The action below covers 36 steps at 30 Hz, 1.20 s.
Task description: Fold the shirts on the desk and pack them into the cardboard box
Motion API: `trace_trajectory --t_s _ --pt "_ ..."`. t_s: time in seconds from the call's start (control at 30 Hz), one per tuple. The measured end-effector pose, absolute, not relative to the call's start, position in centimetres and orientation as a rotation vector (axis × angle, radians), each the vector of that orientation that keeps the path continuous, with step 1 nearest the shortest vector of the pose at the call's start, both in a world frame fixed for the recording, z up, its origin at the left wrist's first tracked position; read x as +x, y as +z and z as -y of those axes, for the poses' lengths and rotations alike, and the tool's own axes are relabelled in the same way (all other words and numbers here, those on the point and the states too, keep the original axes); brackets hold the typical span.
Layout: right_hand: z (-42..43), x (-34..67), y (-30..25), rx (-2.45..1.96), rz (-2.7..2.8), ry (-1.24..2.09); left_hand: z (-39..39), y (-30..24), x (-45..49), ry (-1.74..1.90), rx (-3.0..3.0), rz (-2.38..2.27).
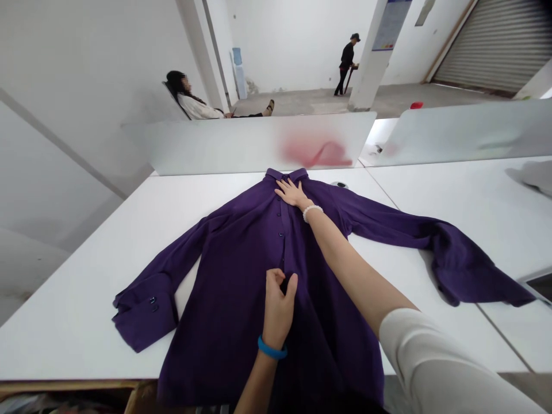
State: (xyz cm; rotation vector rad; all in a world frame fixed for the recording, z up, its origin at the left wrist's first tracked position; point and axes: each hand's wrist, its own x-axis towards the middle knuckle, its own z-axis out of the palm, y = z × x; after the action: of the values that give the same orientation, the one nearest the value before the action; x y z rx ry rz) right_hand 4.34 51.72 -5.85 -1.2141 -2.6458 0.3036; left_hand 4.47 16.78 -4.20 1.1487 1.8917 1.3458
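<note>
A purple long-sleeved button-up shirt (241,287) lies front up, its collar at the far side and its hem hanging past the near table edge. My right hand (294,194), with a white beaded bracelet, rests flat just below the collar, fingers spread. Lower down, my left hand (278,305), wearing a blue wristband, has its fingers curled at the front button edge and appears to pinch the cloth there. A gap shows in the placket just above those fingers. The left-hand sleeve is bent, with its buttoned cuff (149,313) showing; the other sleeve stretches out to the right.
The white table (77,299) has frosted dividers (207,146) along its back, with a blurred red shape behind one. A cardboard box (142,398) stands below the near left edge. Beyond, one person (196,103) sits and another (346,63) stands.
</note>
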Motion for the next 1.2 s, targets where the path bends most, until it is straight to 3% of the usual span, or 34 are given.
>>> trace_trajectory --t_s 0.2,0.7,1.2 --pt "-51.3 5.2 -5.5 -1.131 2.573 0.160 -16.5 -3.9 3.8 1.414 1.081 -1.710" --pt "-50.1 5.3 -4.6 -1.178 2.437 -0.128 -15.8 -4.0 4.7 1.255 1.431 -1.777" --pt "-50.7 4.8 -5.3 -1.178 2.548 -0.053 -15.0 -3.3 4.2 1.305 1.179 -1.690"
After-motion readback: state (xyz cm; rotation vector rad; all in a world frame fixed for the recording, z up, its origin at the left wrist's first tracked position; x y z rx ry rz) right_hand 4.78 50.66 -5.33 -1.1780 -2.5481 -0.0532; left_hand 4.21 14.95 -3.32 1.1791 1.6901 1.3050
